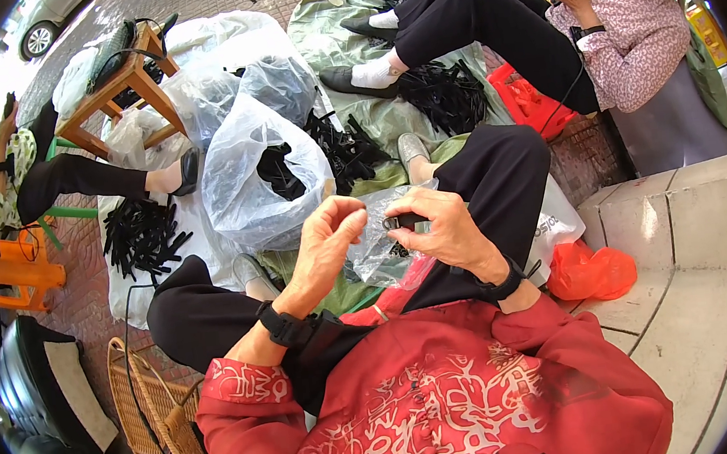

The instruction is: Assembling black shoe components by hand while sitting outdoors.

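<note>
My right hand [445, 229] is closed in a pinch around a small black strip-like piece [407, 221], held over my lap. Just to its left, my left hand [327, 238] is closed, thumb against the bent fingers; whether anything tiny is between them cannot be made out. Below and between both hands a thin clear plastic bag [376, 264] lies across my lap, with some dark bits at it. Beyond my left hand stands a large open translucent bag [229, 166] with black pieces [281, 172] inside.
Piles of black strips lie on sheets at left [141, 237] and far right [447, 98]. Two people sit nearby, one with a patterned sleeve [636, 79]. A wooden stool [123, 88], orange stool [18, 272], wicker chair [172, 424], red bag [594, 272] and tiled step [691, 219] surround me.
</note>
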The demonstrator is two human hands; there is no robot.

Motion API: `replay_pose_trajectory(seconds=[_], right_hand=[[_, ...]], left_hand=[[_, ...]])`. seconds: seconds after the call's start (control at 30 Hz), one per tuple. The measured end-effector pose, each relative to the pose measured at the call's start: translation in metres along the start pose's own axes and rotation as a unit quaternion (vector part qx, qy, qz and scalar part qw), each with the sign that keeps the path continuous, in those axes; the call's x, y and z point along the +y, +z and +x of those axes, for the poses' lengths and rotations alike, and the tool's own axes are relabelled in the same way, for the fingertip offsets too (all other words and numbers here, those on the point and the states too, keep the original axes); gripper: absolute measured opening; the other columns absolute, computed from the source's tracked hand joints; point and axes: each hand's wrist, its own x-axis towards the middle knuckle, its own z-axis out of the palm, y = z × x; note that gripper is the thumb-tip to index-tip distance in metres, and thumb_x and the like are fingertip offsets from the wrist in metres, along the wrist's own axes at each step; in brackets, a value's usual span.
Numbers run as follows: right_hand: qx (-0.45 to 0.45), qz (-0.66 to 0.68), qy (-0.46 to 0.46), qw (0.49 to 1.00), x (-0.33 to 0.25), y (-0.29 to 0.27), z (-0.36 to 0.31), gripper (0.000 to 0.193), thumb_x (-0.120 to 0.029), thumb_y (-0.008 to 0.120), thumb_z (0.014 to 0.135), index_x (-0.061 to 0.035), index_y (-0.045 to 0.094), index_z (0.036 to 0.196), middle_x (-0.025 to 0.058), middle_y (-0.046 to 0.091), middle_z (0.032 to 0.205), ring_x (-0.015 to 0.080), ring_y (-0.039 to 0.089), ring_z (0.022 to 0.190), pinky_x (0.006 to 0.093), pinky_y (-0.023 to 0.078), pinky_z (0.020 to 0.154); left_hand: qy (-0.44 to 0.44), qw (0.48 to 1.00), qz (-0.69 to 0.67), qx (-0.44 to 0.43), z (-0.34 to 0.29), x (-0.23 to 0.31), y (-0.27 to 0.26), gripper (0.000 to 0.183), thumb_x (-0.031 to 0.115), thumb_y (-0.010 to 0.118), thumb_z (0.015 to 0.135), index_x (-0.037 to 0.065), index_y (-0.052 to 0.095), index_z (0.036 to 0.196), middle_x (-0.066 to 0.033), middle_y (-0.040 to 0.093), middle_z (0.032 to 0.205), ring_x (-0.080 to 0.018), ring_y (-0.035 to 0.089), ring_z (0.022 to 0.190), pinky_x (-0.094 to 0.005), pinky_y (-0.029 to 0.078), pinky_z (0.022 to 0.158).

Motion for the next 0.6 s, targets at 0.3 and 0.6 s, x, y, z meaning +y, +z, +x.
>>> replay_pose_trajectory(seconds=[0.3,0.6], right_hand=[[-0.042,-0.094,-0.05,0.993,0.004,0.012,-0.003,0.019,-0.008,0.065,0.065,-0.0042,0.056,0.081,0.0098,0.051,0.07,0.026,0.054,0.064,0.0323,0.044,0.056],[-0.035,0.011,-0.07,0.997,0.016,0.004,-0.006,0.024,-0.009,0.071,0.061,-0.0044,0.06,0.083,0.0078,0.058,0.08,0.0214,0.057,0.069,0.0279,0.046,0.061]], left_hand=[[-0.071,0.989,0.128,-0.007,-0.004,0.017,0.005,0.015,0.012,0.061,0.078,0.0,0.053,0.083,-0.0023,0.055,0.069,-0.0069,0.051,0.055,-0.0201,0.042,0.049],[-0.131,0.988,-0.065,-0.052,-0.011,0.02,-0.004,0.01,0.01,0.056,0.081,0.001,0.053,0.082,-0.0036,0.056,0.067,-0.0076,0.052,0.054,-0.0196,0.043,0.047]])
